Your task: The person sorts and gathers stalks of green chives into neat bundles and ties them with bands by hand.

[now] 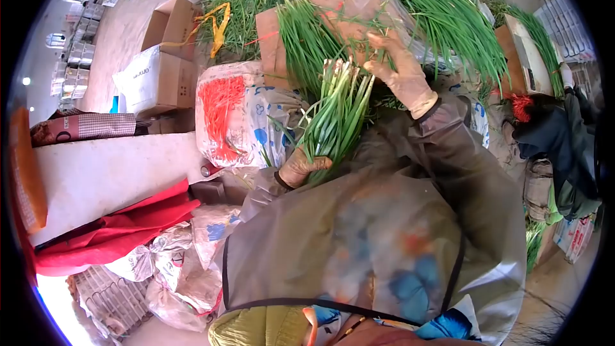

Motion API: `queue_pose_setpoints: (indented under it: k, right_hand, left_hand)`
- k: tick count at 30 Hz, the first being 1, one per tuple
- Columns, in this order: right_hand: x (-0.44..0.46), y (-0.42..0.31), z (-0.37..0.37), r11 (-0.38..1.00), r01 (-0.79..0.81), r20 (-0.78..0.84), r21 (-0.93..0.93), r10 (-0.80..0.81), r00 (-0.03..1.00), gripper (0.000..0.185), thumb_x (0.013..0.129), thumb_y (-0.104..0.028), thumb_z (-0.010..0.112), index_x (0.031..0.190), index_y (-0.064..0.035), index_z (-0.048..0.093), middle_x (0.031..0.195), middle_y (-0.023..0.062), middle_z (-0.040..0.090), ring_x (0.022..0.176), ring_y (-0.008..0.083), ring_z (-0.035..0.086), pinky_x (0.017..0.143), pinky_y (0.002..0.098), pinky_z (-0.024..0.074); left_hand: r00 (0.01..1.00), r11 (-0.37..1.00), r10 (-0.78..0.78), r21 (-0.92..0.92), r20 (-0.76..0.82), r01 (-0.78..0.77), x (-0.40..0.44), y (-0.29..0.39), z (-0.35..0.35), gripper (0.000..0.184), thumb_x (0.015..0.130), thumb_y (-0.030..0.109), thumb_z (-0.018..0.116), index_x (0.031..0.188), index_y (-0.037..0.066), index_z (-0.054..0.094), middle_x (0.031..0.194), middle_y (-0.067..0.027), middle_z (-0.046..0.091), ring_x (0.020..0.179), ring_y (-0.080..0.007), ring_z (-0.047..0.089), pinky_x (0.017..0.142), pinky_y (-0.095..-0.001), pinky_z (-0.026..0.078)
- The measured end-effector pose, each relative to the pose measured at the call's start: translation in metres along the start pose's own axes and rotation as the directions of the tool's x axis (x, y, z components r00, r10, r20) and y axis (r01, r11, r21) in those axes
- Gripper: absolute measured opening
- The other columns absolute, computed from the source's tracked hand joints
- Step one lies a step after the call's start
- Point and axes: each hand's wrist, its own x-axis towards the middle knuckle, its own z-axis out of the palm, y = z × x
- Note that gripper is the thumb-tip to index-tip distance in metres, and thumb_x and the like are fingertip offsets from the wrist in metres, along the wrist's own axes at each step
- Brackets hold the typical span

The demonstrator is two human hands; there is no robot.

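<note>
My left hand [303, 165], in a tan glove, is wrapped round a bunch of thin green onions [338, 115]. The leaves pass through that grip, and the pale root ends point up and away from me. Just right of those ends is my right hand [405, 75], also gloved, its fingers apart and curved slightly. Nothing clearly sits in it, though loose green bits lie behind its fingers. Another heap of green onions [300, 41] rests on a cardboard sheet [272, 51] beyond the bunch.
Red ties [221, 112] lie on a stuffed sack [253, 77] at left, near an open cardboard box [173, 57] and a yellow strap [220, 29]. More green onions [448, 16] are piled at upper right. A person in dark clothes [554, 141] is at the right edge.
</note>
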Motion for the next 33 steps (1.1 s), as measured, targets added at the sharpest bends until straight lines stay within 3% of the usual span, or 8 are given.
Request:
queue_pose_setpoints:
  k: [4,7,9,15,19,23,29,33]
  right_hand:
    - [0.017,-0.023,0.015,0.835,-0.378,0.311,0.4,0.264,0.913,0.034,0.083,-0.027,0.06,0.107,-0.0034,0.057,0.094,0.0104,0.062,0.081,0.0177,0.057,0.083,0.0305,0.041]
    - [0.015,-0.016,0.009,0.991,-0.117,0.179,0.065,0.104,0.978,0.024,0.084,-0.017,0.059,0.101,0.0,0.057,0.097,0.006,0.063,0.087,0.0132,0.058,0.084,0.0276,0.0426]
    - [0.013,0.007,0.016,0.583,-0.117,0.106,0.804,0.054,0.993,0.017,0.086,-0.012,0.057,0.097,-0.0002,0.058,0.093,0.0073,0.064,0.08,0.0141,0.059,0.077,0.0274,0.0474]
    - [0.009,-0.031,0.0,0.991,-0.115,0.235,-0.068,0.128,0.963,0.046,0.079,-0.034,0.064,0.114,-0.0067,0.053,0.093,0.008,0.062,0.084,0.0177,0.059,0.074,0.0297,0.0462]
    - [0.005,-0.047,0.001,0.696,0.269,0.311,-0.665,-0.069,0.948,0.024,0.077,-0.03,0.059,0.085,-0.0088,0.054,0.079,0.0075,0.059,0.075,0.0244,0.059,0.069,0.036,0.0461]
    - [0.002,0.0,-0.011,0.68,0.371,0.354,-0.632,-0.172,0.919,0.022,0.077,-0.027,0.06,0.09,-0.0091,0.056,0.076,0.0085,0.057,0.071,0.0275,0.056,0.069,0.0376,0.0455]
    - [0.003,0.023,-0.053,0.472,-0.182,0.031,-0.863,0.408,0.912,0.026,0.078,-0.025,0.061,0.098,-0.0091,0.062,0.08,0.0112,0.059,0.082,0.0277,0.057,0.072,0.0379,0.0452]
    - [0.001,-0.038,-0.028,0.916,-0.278,0.308,-0.288,0.364,0.879,0.033,0.075,-0.032,0.066,0.092,-0.0046,0.061,0.084,0.0126,0.061,0.08,0.0262,0.059,0.072,0.0332,0.0456]
  left_hand:
    - [0.992,0.986,-0.085,0.133,-0.098,0.098,-0.001,0.01,0.014,0.051,0.068,0.005,0.074,0.114,0.005,0.053,0.103,-0.0031,0.06,0.09,-0.013,0.056,0.08,-0.0282,0.044]
    - [0.968,0.972,-0.184,0.114,-0.17,0.205,-0.005,0.004,0.011,0.047,0.069,0.002,0.072,0.113,0.004,0.054,0.103,-0.0016,0.06,0.088,-0.0116,0.055,0.079,-0.027,0.044]
    - [0.972,0.984,-0.166,0.028,-0.165,0.173,-0.01,0.014,0.023,0.045,0.071,-0.001,0.07,0.113,0.004,0.055,0.102,-0.0021,0.061,0.09,-0.0106,0.055,0.082,-0.026,0.044]
    - [0.962,0.974,-0.19,0.084,-0.195,0.209,-0.008,0.008,0.018,0.045,0.071,-0.002,0.069,0.114,0.003,0.054,0.103,-0.0031,0.06,0.092,-0.0122,0.055,0.084,-0.0273,0.043]
    - [0.967,0.978,-0.166,0.093,-0.193,0.187,-0.006,0.011,0.025,0.052,0.07,-0.003,0.068,0.118,0.003,0.05,0.108,-0.0029,0.057,0.097,-0.0126,0.053,0.086,-0.0276,0.042]
    - [0.992,0.995,-0.05,0.083,-0.115,0.06,-0.005,0.008,0.026,0.068,0.068,-0.004,0.068,0.129,0.004,0.038,0.117,-0.0031,0.052,0.104,-0.0131,0.048,0.091,-0.0273,0.039]
    - [0.991,0.989,-0.043,0.138,-0.125,0.06,-0.007,0.011,0.031,0.074,0.068,-0.004,0.067,0.133,0.005,0.033,0.12,-0.0035,0.049,0.107,-0.0137,0.047,0.093,-0.028,0.038]
    - [0.996,0.988,0.023,0.157,-0.082,-0.01,0.0,0.001,0.025,0.075,0.067,0.0,0.067,0.133,0.005,0.032,0.119,-0.0046,0.05,0.107,-0.014,0.046,0.093,-0.0272,0.036]
